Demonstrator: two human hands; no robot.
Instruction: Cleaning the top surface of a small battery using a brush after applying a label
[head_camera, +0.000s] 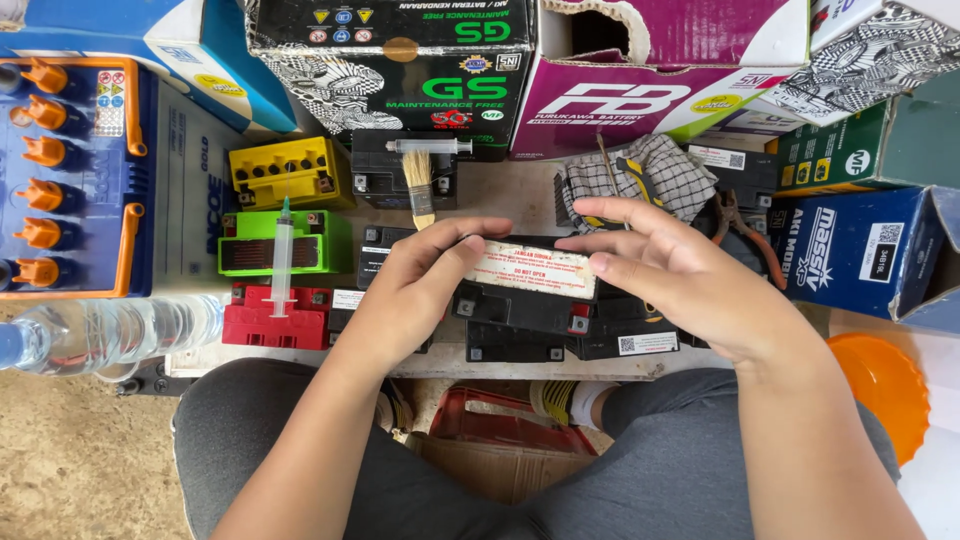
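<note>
A small black battery (520, 300) with a worn white label strip (532, 268) on its top lies in front of me on a low board. My left hand (420, 285) grips its left end, thumb along the top edge. My right hand (665, 270) hovers at the right end with its fingers spread, fingertips touching the label strip's right edge. More small black batteries (620, 335) lie under and beside it.
Yellow (290, 172), green (318, 243) and red (262, 318) batteries sit at left, a syringe (281, 262) lying across them. A brush (420, 185), checked cloth (660, 175), pliers (745, 230), water bottle (100, 335), a large battery with orange caps (70, 170), cardboard boxes (400, 70) and an orange lid (885, 385) surround the spot.
</note>
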